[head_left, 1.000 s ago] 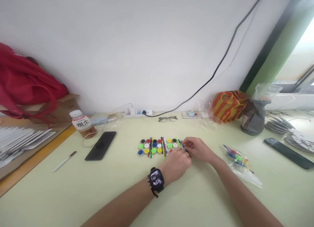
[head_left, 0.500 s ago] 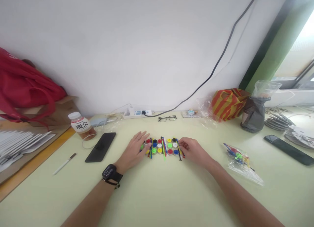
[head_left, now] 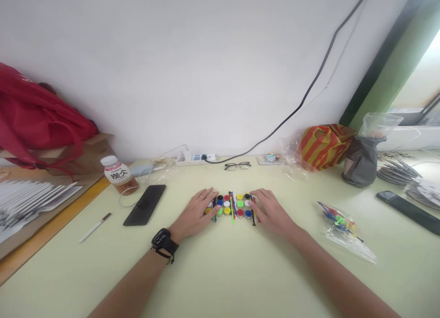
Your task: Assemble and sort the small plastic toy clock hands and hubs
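On the table, between my hands, sits a compact row of small round pieces with coloured caps (head_left: 227, 203) in red, yellow, blue, green, black and white. Thin plastic arrows (head_left: 233, 208) in green, red, blue and black lie across the row in bundles. My left hand (head_left: 195, 211), with a ring and a black watch, rests over the left end, fingers stretched out and thumb apart, hiding some pieces. At the right end my right hand (head_left: 270, 210) lies with its fingers extended and its thumb near a bundle of arrows.
A clear bag of coloured arrows (head_left: 340, 222) lies right. Left are a black phone (head_left: 144, 205), a drink bottle (head_left: 118, 173) and a white stick (head_left: 95, 227). Glasses (head_left: 237, 165) and a power strip (head_left: 195, 159) sit along the wall. Farther right is a dark slim device (head_left: 409, 211).
My right hand has gone from bent fingers to stretched-out ones over the right end. My left hand has shifted inward, covering more of the left end. The view has swung slightly left.
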A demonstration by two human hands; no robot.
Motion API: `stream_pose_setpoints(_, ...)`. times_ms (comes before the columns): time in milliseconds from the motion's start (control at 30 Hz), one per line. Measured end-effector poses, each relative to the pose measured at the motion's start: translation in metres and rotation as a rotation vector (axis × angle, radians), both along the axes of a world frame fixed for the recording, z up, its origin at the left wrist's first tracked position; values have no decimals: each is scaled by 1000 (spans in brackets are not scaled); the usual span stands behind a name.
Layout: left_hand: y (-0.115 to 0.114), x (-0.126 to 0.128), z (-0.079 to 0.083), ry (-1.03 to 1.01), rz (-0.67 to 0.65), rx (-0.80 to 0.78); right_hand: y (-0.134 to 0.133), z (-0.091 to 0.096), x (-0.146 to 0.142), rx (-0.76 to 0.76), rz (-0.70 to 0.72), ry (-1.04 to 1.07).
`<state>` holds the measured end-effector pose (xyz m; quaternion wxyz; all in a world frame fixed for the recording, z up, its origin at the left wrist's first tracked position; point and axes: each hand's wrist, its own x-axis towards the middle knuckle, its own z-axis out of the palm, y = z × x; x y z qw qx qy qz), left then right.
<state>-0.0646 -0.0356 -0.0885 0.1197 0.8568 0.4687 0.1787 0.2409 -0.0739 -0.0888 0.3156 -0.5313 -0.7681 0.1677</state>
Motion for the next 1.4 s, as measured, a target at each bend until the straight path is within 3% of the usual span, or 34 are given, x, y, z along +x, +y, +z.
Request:
stream_pose_setpoints(200,-2,0,-1,-4,-23,10,-8,-7,-11,-134,100,-237)
stream_pose_setpoints(300,-2,1,1,4,-28,3,-8,-8,-14,-131,124,-283)
stream_pose_setpoints(1133,-2,3,1,24,-28,30,5,0,-15,-133,221,-336)
stream_pose_setpoints(1300,-3,4,1,14,-33,26,5,-3,-16,-113,191,-335)
stream_pose_setpoints(1400,-4,4,3,4,-26,6,6,-4,-15,-22,113,-243)
